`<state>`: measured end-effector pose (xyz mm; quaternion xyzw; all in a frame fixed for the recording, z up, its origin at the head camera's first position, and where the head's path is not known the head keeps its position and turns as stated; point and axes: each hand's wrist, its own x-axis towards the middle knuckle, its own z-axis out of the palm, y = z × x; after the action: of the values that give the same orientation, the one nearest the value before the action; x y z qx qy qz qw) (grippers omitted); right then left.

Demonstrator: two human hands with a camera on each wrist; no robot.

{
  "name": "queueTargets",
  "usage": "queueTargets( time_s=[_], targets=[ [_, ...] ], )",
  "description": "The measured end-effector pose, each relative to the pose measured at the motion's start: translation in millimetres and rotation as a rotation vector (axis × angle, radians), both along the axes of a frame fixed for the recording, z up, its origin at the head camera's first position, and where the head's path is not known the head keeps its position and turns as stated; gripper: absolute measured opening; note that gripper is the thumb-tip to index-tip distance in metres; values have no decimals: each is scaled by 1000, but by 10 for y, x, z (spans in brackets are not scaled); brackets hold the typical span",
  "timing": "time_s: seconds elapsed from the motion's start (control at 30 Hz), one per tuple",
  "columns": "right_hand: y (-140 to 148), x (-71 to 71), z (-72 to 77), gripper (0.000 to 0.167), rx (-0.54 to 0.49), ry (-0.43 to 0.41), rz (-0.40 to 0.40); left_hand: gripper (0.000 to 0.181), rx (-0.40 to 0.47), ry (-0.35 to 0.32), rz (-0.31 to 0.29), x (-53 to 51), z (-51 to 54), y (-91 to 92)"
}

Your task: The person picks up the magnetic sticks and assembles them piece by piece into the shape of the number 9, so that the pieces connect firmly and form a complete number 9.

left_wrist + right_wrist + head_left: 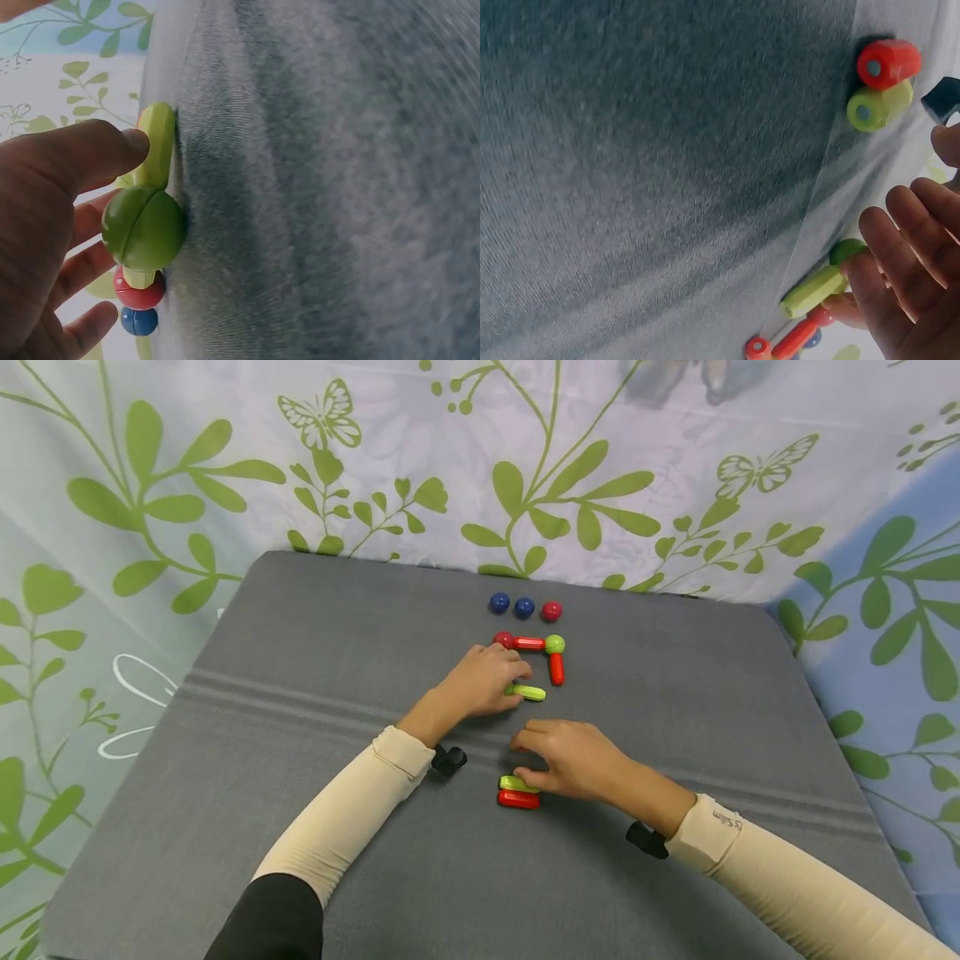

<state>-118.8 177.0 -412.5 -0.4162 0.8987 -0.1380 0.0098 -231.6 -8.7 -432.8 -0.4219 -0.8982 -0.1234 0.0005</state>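
Lying mid-frame, yellow-green rod (530,692) with green ball (144,229) sits at thumb of left hand (484,681); pinch or mere touch, cannot tell. Right hand (576,760), right of centre, loose, holding nothing. Uneven push could roll rod into red rod (557,669) above.

The table (405,877) is grey, with a cloth-like surface and creases across it. Near its far edge, two blue balls (524,607) and a red ball (551,611) lie in a row. Before them, another red ball (503,639), a red stick (530,643), a lime ball (554,645) and a second red stick (557,669) form a corner. Nearer lies a light green stick (531,692) with a dark green ball (144,229); then a yellow-green stick (519,783) touches a third red stick (518,799).
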Motion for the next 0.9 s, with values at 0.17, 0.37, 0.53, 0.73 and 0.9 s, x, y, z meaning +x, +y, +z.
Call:
queueTargets(
  time_s=[0.17, 0.37, 0.53, 0.73, 0.9],
  targets=[
    [-12, -24, -17, 26, 18, -7, 9, 30, -14, 11, 9, -9, -30, -10],
    [51, -179, 0, 25, 48, 12, -58, 28, 3, 25, 13, -30, -37, -23],
    [108, -312, 33, 27, 47, 51, -121, 26, 30, 40, 16, -52, -22, -40],
    [193, -569, 103, 24, 56, 100, -189, 25, 49, 18, -2, -59, -18, -35],
    [356, -929, 189, 25, 129, 116, -332, 26, 39, 10, -7, -47, -36, -2]
  ],
)
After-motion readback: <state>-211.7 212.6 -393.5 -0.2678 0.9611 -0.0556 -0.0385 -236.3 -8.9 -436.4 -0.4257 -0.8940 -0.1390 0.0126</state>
